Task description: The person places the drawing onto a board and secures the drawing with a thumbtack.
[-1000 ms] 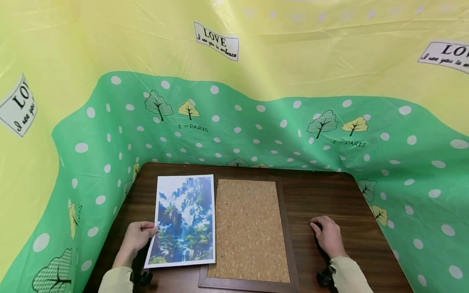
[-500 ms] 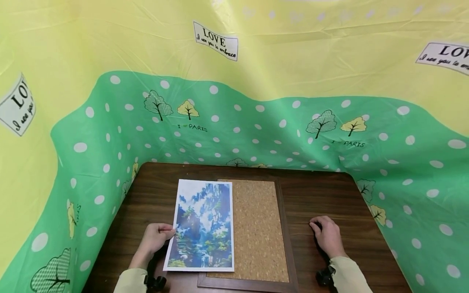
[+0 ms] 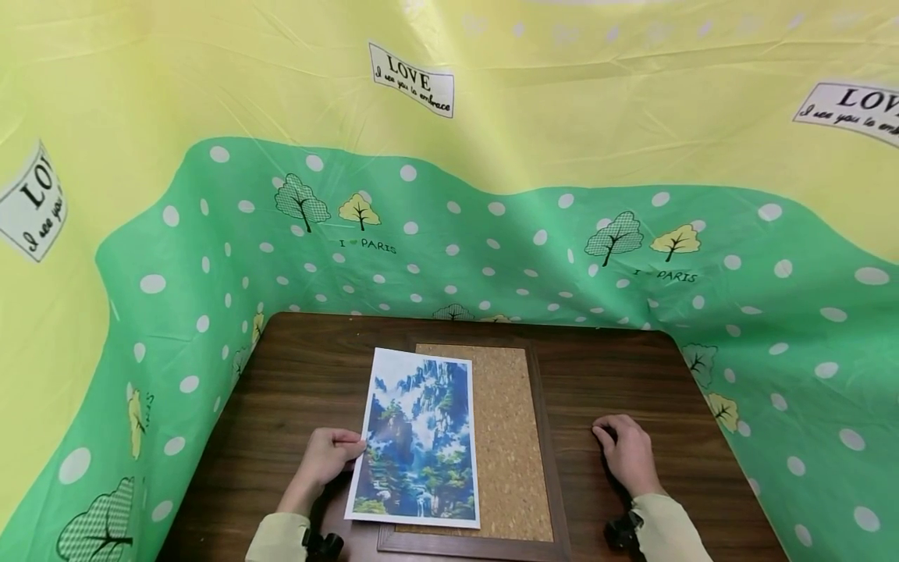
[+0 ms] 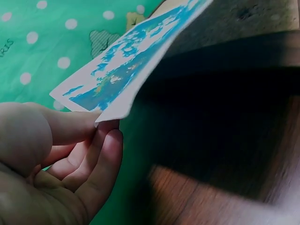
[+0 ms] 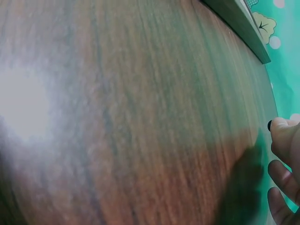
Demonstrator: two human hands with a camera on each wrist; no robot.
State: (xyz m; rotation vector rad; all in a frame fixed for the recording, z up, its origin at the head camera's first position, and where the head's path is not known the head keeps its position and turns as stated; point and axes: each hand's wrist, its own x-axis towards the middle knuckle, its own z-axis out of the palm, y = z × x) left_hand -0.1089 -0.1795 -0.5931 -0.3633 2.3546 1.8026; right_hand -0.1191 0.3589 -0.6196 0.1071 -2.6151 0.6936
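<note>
My left hand pinches the left edge of a paper print of blue mountains and a waterfall, between thumb and fingers. In the left wrist view, the print slants up from the fingertips. It hangs over the left part of a cork board and hides that part. A brown wooden frame borders the cork. To the right of the board, my right hand rests on the table with loosely curled fingers and holds nothing visible. Only its fingers show at the right wrist view's edge.
The board lies on a dark wood-grain table. Around the table hangs a green and yellow curtain with white dots and printed trees. At the right wrist view's top, a raised frame edge stands above the tabletop.
My left hand has carried the print to the right, from beside the cork board to over its left part. My right hand has stayed in place.
</note>
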